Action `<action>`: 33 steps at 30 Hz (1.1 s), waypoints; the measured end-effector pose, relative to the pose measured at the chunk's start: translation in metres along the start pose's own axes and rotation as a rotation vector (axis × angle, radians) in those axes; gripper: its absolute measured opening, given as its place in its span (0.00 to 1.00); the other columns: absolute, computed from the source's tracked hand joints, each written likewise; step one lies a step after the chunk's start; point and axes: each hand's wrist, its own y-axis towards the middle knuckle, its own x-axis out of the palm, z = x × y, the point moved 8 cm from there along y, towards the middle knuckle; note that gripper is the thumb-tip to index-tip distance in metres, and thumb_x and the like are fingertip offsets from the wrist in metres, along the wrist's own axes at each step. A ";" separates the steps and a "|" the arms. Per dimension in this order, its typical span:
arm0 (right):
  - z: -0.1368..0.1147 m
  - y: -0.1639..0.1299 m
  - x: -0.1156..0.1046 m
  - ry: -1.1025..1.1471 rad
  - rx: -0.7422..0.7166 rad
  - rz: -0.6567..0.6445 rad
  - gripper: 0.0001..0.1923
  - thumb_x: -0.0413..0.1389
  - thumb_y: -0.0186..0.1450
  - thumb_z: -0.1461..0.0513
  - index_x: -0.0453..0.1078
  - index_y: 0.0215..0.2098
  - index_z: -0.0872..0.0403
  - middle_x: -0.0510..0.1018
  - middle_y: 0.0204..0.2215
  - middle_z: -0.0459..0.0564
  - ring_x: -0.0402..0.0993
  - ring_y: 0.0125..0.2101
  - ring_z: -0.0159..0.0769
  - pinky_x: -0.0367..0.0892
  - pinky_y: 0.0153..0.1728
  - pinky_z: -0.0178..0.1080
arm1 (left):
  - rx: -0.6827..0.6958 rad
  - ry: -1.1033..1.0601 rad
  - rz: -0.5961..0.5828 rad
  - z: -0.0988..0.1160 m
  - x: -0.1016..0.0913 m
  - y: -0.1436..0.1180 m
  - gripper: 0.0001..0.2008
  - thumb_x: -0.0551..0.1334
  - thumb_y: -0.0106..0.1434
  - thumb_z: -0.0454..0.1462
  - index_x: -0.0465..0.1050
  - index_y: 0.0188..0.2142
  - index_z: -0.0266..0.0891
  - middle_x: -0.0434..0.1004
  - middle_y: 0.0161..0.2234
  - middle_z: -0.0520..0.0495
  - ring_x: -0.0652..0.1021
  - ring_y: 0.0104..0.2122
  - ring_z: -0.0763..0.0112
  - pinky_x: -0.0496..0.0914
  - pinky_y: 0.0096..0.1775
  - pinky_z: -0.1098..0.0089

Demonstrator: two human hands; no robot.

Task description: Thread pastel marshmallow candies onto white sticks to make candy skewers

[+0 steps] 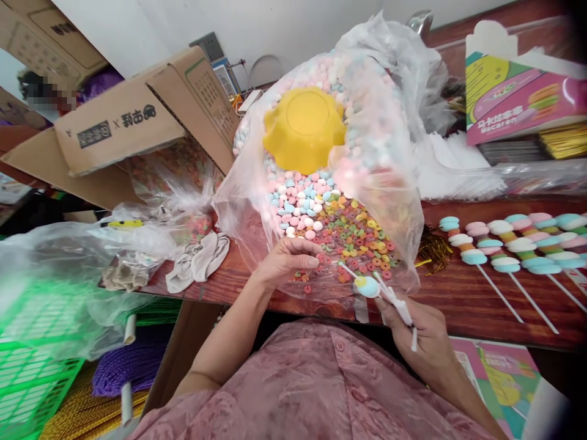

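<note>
Fingers of the left hand (288, 260) curl down into the ring-shaped cereal (362, 235) at the mouth of a clear plastic bag (394, 201), pinching at the pieces; whether the grip has closed on one cannot be told. The right hand (422, 333) sits near the front edge of the tabletop (468, 299), forearm angled in from the lower right, its grip clenched on thin white sticks (397, 305), at least two, one tipped with a single pastel candy piece (367, 286) just beside the cereal. Inside the bag, pastel candies (298, 201) are heaped behind the cereal, with one yellow bowl (303, 128) upside down on top. Toward the right edge lie about five finished candy skewers (513, 244) in a row. One pair of white gloves (199, 260) lies at the left edge, a cardboard box (137, 122) behind it, a green basket (32, 366) below. A pink printed carton (518, 91) stands at the far right corner.
</note>
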 end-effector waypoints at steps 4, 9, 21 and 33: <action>-0.028 0.018 0.012 0.009 -0.052 -0.098 0.17 0.51 0.69 0.67 0.76 0.52 0.51 0.84 0.36 0.48 0.80 0.28 0.34 0.74 0.30 0.32 | -0.005 -0.035 -0.001 -0.005 0.009 -0.005 0.16 0.78 0.44 0.41 0.82 0.30 0.35 0.77 0.23 0.50 0.71 0.20 0.78 0.64 0.25 0.74; -0.032 0.023 0.013 -0.029 -0.066 -0.086 0.16 0.51 0.70 0.67 0.77 0.51 0.53 0.84 0.37 0.49 0.81 0.31 0.34 0.74 0.32 0.32 | 0.050 -0.071 0.006 -0.005 0.013 -0.006 0.14 0.78 0.46 0.39 0.83 0.31 0.35 0.79 0.24 0.50 0.73 0.22 0.78 0.66 0.28 0.74; -0.007 0.004 0.008 -0.001 0.040 -0.047 0.16 0.54 0.69 0.64 0.78 0.52 0.48 0.84 0.38 0.46 0.82 0.32 0.38 0.76 0.33 0.36 | 0.054 -0.158 0.068 -0.018 0.004 -0.010 0.19 0.74 0.52 0.49 0.76 0.30 0.35 0.77 0.26 0.48 0.70 0.21 0.77 0.60 0.24 0.73; 0.011 -0.004 -0.027 -0.090 0.106 0.115 0.16 0.56 0.69 0.63 0.78 0.53 0.48 0.85 0.41 0.48 0.83 0.33 0.39 0.76 0.32 0.35 | 0.411 1.593 0.212 0.037 0.008 -0.012 0.12 0.58 0.70 0.39 0.77 0.45 0.37 0.75 0.40 0.40 0.73 0.42 0.59 0.69 0.47 0.59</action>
